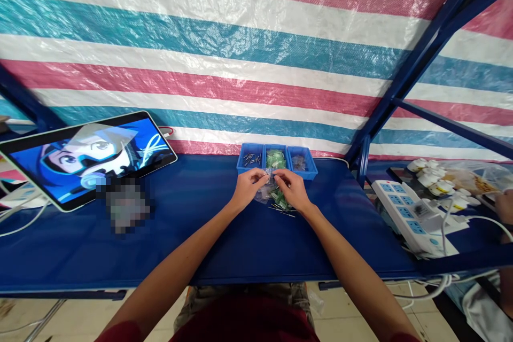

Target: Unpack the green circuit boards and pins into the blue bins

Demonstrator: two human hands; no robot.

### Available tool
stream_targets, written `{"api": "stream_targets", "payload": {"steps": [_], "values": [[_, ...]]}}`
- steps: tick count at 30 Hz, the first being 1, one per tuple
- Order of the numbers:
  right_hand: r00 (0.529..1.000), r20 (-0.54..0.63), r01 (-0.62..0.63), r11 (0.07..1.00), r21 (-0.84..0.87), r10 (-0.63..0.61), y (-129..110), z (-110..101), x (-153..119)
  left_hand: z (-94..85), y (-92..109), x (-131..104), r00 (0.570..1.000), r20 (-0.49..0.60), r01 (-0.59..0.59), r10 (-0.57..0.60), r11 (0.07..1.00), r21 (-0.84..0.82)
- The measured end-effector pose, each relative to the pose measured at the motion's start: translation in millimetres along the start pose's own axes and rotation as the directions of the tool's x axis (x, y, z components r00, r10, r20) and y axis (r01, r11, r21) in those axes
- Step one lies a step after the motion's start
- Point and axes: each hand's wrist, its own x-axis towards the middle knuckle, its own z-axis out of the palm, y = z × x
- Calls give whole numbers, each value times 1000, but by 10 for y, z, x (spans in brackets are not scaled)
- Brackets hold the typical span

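Note:
My left hand (249,186) and my right hand (292,188) meet just in front of a blue three-part bin (308,175). Fingers of both hands are pinched around a small clear plastic piece (269,172), too small to make out fully. Below and between them lie clear plastic bits (262,194), green packets (280,200) and thin dark pins (285,212) on the blue table (248,246). The bin's left compartment holds pins (251,159), the middle one green packets (276,158), the right one clear pieces (298,162).
A tablet (92,157) leans at the left, with a pixelated patch beside it. On the right are a white power strip (404,216), white bottles (441,184) and cables. A blue metal frame (401,80) rises there. Part of another person's hand shows at the right edge.

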Motion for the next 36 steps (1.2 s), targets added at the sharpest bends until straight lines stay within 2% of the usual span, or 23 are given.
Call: {"api": "stream_targets", "payload": {"steps": [6, 9, 11, 14, 15, 17, 20, 23, 25, 28, 32, 34, 36], "values": [[996, 11, 90, 996, -19, -90, -28, -18, 0, -10, 4, 13, 993, 62, 106, -98, 984, -141], [994, -25, 107, 993, -57, -109, -25, -12, 4, -3, -5, 8, 989, 99, 126, -112, 982, -142], [992, -58, 108, 992, -68, -112, -22, -11, 9, -7, 8, 8, 995, 71, 78, -73, 995, -68], [994, -64, 81, 994, -67, -85, -20, -8, 17, -32, 43, 11, 997, 18, -80, 78, 989, 126], [996, -56, 66, 996, -63, -70, -18, -4, 18, -42, 49, 11, 993, 30, -120, 116, 977, 177], [998, -46, 38, 998, -46, -40, -9, 6, 16, -56, 48, 8, 989, 81, -136, 121, 969, 208], [999, -54, 6, 1000, 5, -5, 5, 13, 6, -51, 32, -4, 994, 110, -32, 19, 993, 112], [999, -44, 30, 999, 42, -28, -2, -3, -5, -27, 38, -10, 995, 70, 74, -71, 996, -48], [996, -24, 83, 996, 35, -82, -20, -19, -5, -18, 54, -8, 994, 47, 104, -99, 988, -115], [993, -39, 111, 994, -5, -111, -45, -27, 8, -27, 64, 4, 994, 58, 95, -88, 987, -132], [994, -96, 48, 999, -4, -48, -27, -11, 26, -67, 28, 27, 998, 63, -6, 8, 1000, -24], [997, -74, -18, 999, 50, 22, -7, -1, 24, -83, 4, 39, 998, 40, -50, 48, 997, 50], [997, -35, -68, 991, 115, 73, 4, 4, 16, -88, -6, 47, 999, 36, -22, 21, 999, 34]]}}
